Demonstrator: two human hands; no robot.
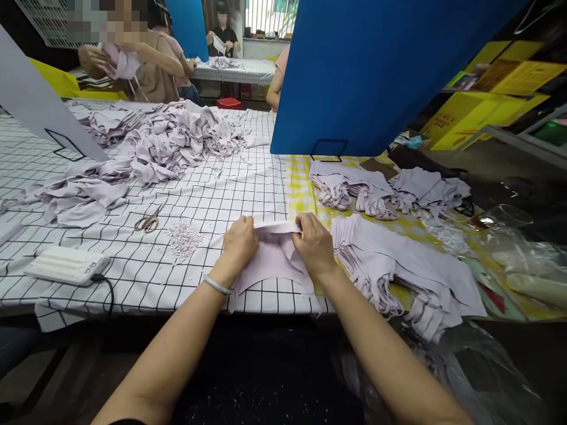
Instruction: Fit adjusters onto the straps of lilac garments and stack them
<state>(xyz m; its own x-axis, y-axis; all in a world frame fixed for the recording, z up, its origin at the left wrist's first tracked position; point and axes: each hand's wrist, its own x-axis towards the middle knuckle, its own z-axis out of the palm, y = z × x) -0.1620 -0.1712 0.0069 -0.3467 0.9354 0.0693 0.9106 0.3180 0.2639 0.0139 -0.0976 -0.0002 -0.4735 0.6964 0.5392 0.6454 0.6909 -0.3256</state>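
The left hand point(240, 243) is closing its grip on one end of a pale lilac fabric piece point(272, 264), forearm angling up from below. The fabric is lying near the front edge of the surface point(248, 189), probably handling light, soft and floppy, so the folded top band point(277, 227) is looking like the spot to hold. The right hand point(315, 243) is pinching the other end, knuckles up, though fingertips are partly hiding, so can't swear exactly how.
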